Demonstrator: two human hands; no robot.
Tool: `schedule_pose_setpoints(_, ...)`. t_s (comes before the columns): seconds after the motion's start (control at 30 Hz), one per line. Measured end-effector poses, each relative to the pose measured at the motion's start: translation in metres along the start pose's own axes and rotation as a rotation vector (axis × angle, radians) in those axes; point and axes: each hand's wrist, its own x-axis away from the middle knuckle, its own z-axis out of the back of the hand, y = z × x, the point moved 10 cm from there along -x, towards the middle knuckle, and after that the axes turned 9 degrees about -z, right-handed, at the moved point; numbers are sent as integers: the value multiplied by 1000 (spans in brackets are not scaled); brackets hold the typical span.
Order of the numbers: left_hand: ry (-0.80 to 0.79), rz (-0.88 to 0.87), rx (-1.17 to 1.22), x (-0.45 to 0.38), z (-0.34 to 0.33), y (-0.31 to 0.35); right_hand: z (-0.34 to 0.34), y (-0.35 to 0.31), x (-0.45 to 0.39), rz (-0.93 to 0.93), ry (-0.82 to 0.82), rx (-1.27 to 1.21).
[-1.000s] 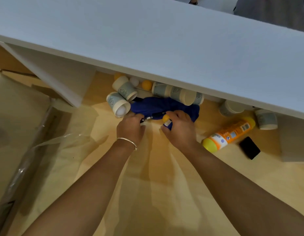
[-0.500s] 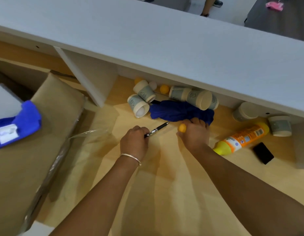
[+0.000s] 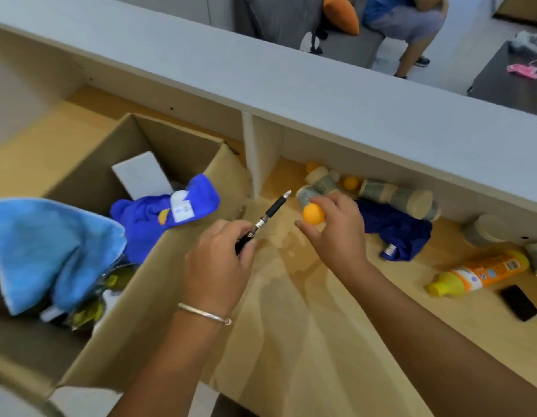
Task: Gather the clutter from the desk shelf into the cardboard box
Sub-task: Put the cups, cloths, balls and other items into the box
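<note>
Holding position: a pen point(image 3: 271, 212) is pinched at its lower end in the closed fingers of the left hand point(image 3: 219, 263), its long axis slanting up and to the right, tip away from the palm. An orange ball point(image 3: 313, 214) is clamped between thumb and fingertips of the right hand point(image 3: 336, 233).

Key relation: the cardboard box point(image 3: 159, 290) lies to the left of both hands, its near wall just beside the left hand; the right hand is farther off, over the shelf floor point(image 3: 291, 326).

Box contents: a light blue cloth point(image 3: 44, 248), a dark blue sock point(image 3: 159, 215), a white block point(image 3: 141, 176); darker items beneath, possibly glasses, cannot be made out.

Remaining on shelf: several paper cups point(image 3: 396, 197) lying on their sides, a blue cloth point(image 3: 396, 233), an orange bottle point(image 3: 478, 273) on its side, a small black object point(image 3: 520, 302), another orange ball point(image 3: 350, 182) at the back.
</note>
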Motion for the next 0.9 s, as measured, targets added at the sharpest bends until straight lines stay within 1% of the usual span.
schedule_pose_setpoints(0.07, 72, -5, 8, 4, 38, -9, 0, -44, 1, 54, 13, -75)
schedule_pose_setpoints(0.17, 188, 33, -43, 9, 93, -31, -1, -110, 4, 154, 32, -170)
schedule_pose_setpoints(0.3, 273, 89, -49, 18, 149, -68, -15, -188, 9, 262, -8, -248)
schedule_pose_setpoints(0.4, 334, 170, -67, 29, 180, -100, -30, -233, 14, 326, -58, -246)
schedule_pose_setpoints(0.5, 375, 197, -72, 37, 198, -121, -45, -256, 17, 343, -101, -211)
schedule_pose_setpoints(0.6, 366, 210, -77, 39, 202, -132, -55, -258, 21, 328, -113, -205)
schedule_pose_setpoints(0.7, 346, 188, -36, 30, 190, -127, -50, -239, 22, 313, -96, -221)
schedule_pose_setpoints(0.8, 310, 108, 5, 12, 168, -101, -36, -198, 19, 266, -55, -221)
schedule_pose_setpoints(0.9, 263, 21, 58, -4, 137, -67, -21, -146, 13, 177, -26, -170)
